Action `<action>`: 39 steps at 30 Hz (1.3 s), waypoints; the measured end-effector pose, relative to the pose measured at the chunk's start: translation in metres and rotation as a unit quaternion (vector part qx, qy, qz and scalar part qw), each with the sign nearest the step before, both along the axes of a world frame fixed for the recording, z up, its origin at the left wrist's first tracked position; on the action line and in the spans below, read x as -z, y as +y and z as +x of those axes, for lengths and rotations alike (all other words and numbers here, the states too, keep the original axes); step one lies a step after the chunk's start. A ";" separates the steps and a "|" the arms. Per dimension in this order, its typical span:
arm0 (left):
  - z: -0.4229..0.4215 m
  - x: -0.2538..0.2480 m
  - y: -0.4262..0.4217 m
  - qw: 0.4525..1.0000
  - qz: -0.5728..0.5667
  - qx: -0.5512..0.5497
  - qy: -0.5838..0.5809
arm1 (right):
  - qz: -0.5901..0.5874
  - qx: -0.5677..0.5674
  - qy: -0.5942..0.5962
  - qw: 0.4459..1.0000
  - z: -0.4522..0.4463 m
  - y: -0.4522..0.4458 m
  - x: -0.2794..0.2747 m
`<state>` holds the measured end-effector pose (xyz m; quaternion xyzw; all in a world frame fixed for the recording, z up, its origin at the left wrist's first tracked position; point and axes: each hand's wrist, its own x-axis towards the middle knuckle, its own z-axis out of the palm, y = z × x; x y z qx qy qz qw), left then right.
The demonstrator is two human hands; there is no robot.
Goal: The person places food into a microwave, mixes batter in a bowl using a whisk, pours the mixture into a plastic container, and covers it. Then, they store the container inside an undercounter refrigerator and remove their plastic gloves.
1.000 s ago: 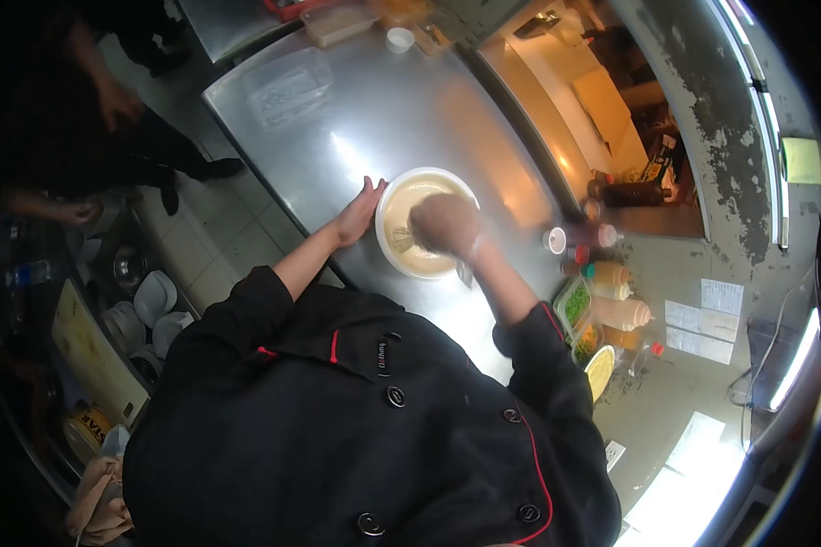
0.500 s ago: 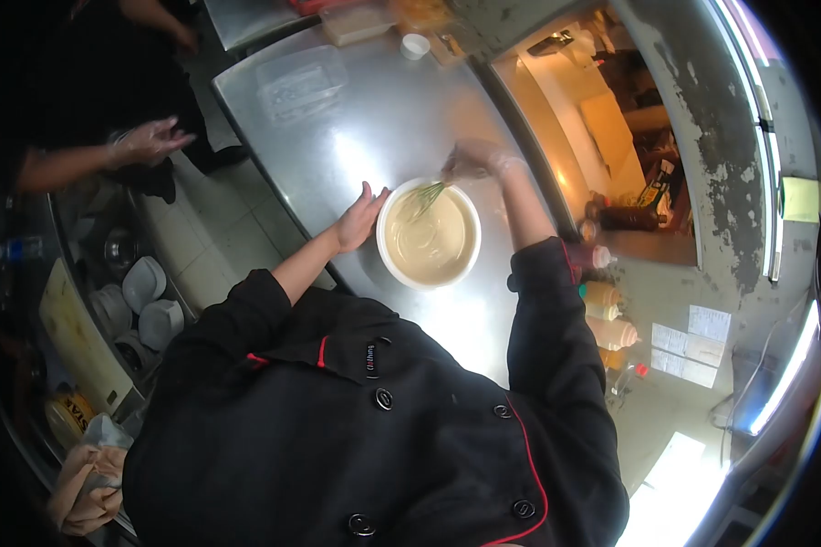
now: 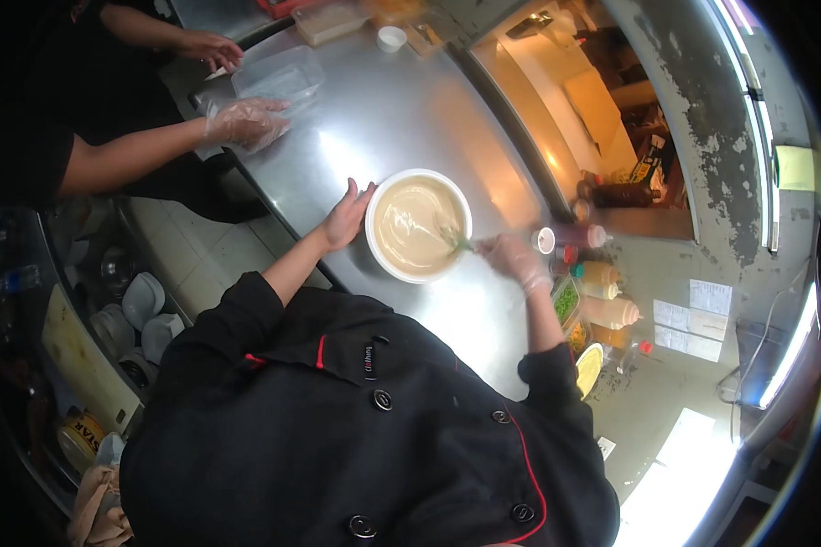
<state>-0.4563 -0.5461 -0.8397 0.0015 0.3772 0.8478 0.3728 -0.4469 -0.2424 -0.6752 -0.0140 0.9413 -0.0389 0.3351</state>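
A round white bowl [image 3: 371, 239] of smooth, cream-coloured batter [image 3: 410, 219] stands on the steel table. Against its left outer wall rests my left hand [image 3: 345, 219], bare, the thumb stuck out and the fingers stretched along the side. My right hand [image 3: 513, 259], in a clear plastic glove and a little blurred, is closed around the handle of a whisk [image 3: 454, 239]. The whisk's wires dip into the batter at the bowl's right side, and swirl lines mark the surface. The grip itself is partly smeared by motion.
A co-worker's gloved hand [image 3: 251, 123] and bare hand [image 3: 212, 49] are by a clear plastic container [image 3: 283, 77] at the table's far left. Sauce bottles [image 3: 611, 312], a tray of chopped greens [image 3: 566, 299] and a small cup [image 3: 544, 240] line the right side.
My right hand has swung from the bowl's upper right edge down to its right side, carrying the whisk. The co-worker has moved in to the table. My left hand stays at the bowl.
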 end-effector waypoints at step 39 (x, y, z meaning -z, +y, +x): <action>0.000 -0.002 -0.002 0.998 -0.064 0.023 0.014 | 0.059 0.011 0.101 0.993 -0.010 -0.067 -0.016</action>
